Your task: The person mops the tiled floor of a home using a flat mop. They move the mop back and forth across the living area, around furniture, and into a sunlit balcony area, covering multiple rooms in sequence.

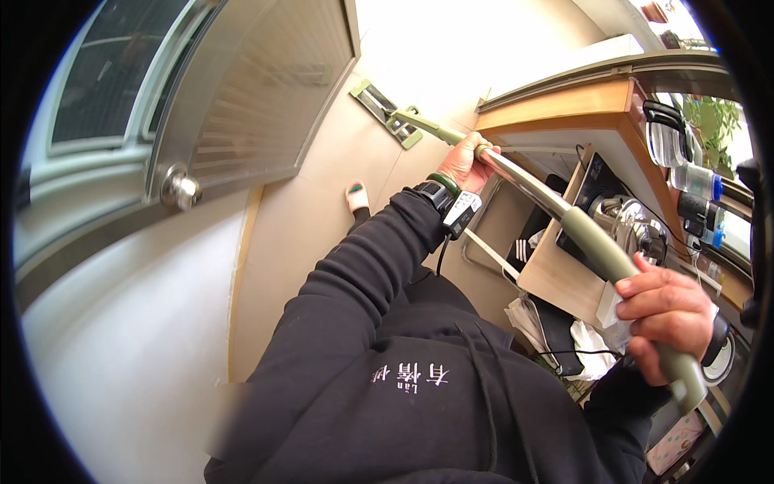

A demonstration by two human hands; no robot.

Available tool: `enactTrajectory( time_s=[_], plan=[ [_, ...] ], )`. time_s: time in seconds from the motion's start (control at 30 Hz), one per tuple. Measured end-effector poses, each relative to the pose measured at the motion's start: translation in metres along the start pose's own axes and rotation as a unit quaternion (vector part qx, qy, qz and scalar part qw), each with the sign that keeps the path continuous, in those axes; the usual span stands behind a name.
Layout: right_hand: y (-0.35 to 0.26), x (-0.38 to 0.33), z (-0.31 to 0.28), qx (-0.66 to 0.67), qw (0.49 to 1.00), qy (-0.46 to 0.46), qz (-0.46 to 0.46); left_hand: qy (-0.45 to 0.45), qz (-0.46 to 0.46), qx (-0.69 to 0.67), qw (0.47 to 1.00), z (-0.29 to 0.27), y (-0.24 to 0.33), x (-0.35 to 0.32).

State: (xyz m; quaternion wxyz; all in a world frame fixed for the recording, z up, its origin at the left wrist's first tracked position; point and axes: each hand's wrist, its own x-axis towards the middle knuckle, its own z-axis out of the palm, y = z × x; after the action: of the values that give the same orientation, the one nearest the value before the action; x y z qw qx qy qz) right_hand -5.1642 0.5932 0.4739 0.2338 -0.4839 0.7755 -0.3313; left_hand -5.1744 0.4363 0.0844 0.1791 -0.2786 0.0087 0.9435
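A mop (530, 186) with a green and silver pole slants across the view from lower right to upper middle. Its flat green head (385, 113) rests on the tiled floor beyond my arms. My left hand (463, 164) is wrapped round the lower green part of the pole. Near the pole's upper end, my right hand (665, 315) grips the thick green handle, fingers curled over it. Both hands are closed. The underside of the mop head is hidden.
At left stands a door (242, 97) with a round metal knob (181, 188). On the right are a wooden-edged counter (556, 113) and a small table (556, 278) bearing a metal kettle (633, 226). Bottles (697, 181) line the window side. My foot (356, 196) is on the floor.
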Motion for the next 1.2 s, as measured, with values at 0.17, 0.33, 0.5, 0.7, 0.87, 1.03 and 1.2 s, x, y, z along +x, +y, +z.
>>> enactTrajectory(
  time_s=[0.17,0.33,0.5,0.7,0.87,1.03,1.2],
  plan=[
    [0.028,0.064,-0.004,0.009,0.998,0.009,0.068,0.002,-0.008,0.022,1.000,0.029,0.058,0.076],
    [0.088,0.142,-0.026,-0.003,0.998,0.014,0.057,0.008,-0.028,0.099,0.995,0.056,0.141,0.161],
    [0.159,0.193,-0.028,0.010,0.994,0.001,0.106,0.156,-0.086,0.192,0.965,0.075,0.209,0.257],
    [0.184,0.152,-0.050,0.071,0.912,0.316,0.251,0.126,-0.001,0.270,0.955,0.122,0.167,0.280],
    [0.215,0.121,-0.077,0.098,0.893,0.368,0.238,0.196,-0.077,0.217,0.953,0.161,0.142,0.293],
    [0.269,0.120,-0.136,0.142,0.841,0.455,0.257,0.167,-0.076,0.166,0.969,0.199,0.132,0.357],
    [0.341,0.157,-0.164,0.178,0.890,0.378,0.184,0.161,-0.085,0.134,0.974,0.210,0.191,0.435]
  ],
)
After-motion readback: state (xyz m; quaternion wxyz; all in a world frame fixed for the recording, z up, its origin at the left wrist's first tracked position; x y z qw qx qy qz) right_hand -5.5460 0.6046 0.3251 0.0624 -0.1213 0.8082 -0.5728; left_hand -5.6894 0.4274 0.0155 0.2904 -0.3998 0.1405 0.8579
